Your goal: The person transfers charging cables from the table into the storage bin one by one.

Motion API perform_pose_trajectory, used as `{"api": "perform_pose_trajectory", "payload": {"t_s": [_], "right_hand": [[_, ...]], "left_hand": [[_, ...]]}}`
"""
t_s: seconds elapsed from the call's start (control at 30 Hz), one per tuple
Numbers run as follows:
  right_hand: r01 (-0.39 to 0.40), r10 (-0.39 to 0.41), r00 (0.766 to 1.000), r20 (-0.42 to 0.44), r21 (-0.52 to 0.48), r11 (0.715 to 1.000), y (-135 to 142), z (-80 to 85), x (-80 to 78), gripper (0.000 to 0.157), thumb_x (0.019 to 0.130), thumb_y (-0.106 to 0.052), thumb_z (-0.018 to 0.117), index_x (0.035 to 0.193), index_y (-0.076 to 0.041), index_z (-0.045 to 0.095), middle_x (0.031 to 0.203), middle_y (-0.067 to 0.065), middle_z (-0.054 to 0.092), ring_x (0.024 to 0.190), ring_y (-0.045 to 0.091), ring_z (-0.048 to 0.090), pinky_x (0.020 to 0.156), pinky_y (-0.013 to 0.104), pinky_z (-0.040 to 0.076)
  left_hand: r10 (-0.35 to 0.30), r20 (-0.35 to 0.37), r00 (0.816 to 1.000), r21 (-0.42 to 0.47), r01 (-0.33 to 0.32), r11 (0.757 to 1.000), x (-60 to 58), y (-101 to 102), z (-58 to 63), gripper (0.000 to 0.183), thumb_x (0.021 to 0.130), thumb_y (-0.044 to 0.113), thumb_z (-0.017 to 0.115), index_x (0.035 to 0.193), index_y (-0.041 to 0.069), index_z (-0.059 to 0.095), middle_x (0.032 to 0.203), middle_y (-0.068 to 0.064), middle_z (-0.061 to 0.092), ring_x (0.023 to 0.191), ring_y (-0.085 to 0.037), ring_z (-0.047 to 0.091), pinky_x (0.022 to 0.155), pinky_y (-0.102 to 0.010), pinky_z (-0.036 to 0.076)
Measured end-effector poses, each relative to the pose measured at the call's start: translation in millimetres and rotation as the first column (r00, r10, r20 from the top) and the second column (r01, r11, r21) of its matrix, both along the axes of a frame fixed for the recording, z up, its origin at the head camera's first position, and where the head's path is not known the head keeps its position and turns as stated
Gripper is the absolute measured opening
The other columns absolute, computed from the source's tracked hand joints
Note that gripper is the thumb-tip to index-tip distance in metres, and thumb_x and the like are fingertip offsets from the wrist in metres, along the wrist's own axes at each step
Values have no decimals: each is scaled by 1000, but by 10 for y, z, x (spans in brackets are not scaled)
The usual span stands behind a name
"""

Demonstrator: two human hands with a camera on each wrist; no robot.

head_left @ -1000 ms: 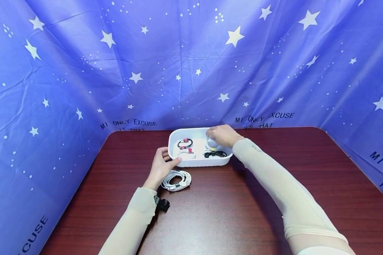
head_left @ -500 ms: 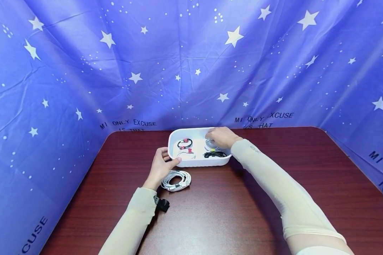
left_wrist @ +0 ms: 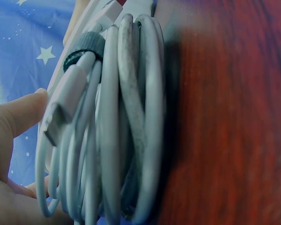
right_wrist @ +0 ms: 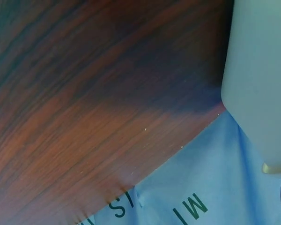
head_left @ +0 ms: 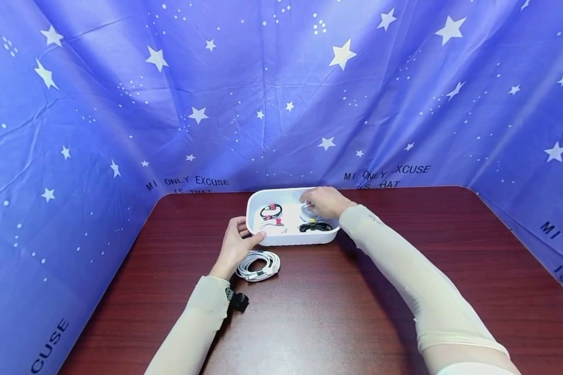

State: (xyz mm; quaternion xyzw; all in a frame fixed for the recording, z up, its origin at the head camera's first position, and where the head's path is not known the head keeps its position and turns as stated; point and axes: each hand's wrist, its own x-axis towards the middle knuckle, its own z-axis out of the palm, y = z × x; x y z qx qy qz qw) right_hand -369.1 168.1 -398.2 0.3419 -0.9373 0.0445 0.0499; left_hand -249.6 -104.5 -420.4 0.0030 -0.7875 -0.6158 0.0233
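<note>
R hand (head_left: 326,202) is down in the far right of the white bin (head_left: 300,240), fingers bent over a pale coil (head_left: 309,213). Tips are hidden & R wrist cam doesn't help, so can't tell if it's pinching it or just touching. L hand (head_left: 236,244) is on the left near corner, fingers loosely spread on the left side w/ thumb on the near wall, prob just steadying it.

Also in the bin: black coil w/ red ties (head_left: 272,207) far left, white coil w/ red tie (head_left: 279,222) near left, black coil (head_left: 316,227) near right. Big white coil (head_left: 269,271) sits outside on the table (head_left: 319,302), near side, beside L wrist.

IMO the step is placing the pale coil. Next move calls for R fingers coming off cleanly w/o snagging it, then freeing a hand for the big coil.
</note>
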Motion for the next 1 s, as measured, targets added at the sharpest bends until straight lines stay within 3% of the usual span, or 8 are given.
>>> {"api": "perform_pose_trajectory", "payload": {"t_s": [0.4,0.67,1.0], "right_hand": [[-2,2,1000,-20,-18,1000,-10,120,79,30,86,-14,68,116,-14,68,111,0,68,97,19,64,84,41,50],[-58,58,998,5,-13,998,-94,241,240,31,87,-18,69,117,-13,67,116,0,66,102,20,62,87,42,49],[-106,105,994,-22,-58,993,-141,359,424,28,87,-19,69,114,-15,67,112,-1,66,100,16,62,86,39,49]], "left_hand": [[0,0,1000,-10,0,1000,3,9,-2,68,78,13,79,132,0,40,124,-21,52,114,-30,54,93,-40,47],[1,-1,1000,-35,-1,999,14,0,-11,67,79,14,79,132,0,41,124,-20,52,113,-29,54,94,-39,46],[-3,-7,1000,-46,2,999,16,-3,3,66,79,15,79,132,1,41,123,-19,52,113,-29,55,93,-39,46]]}}
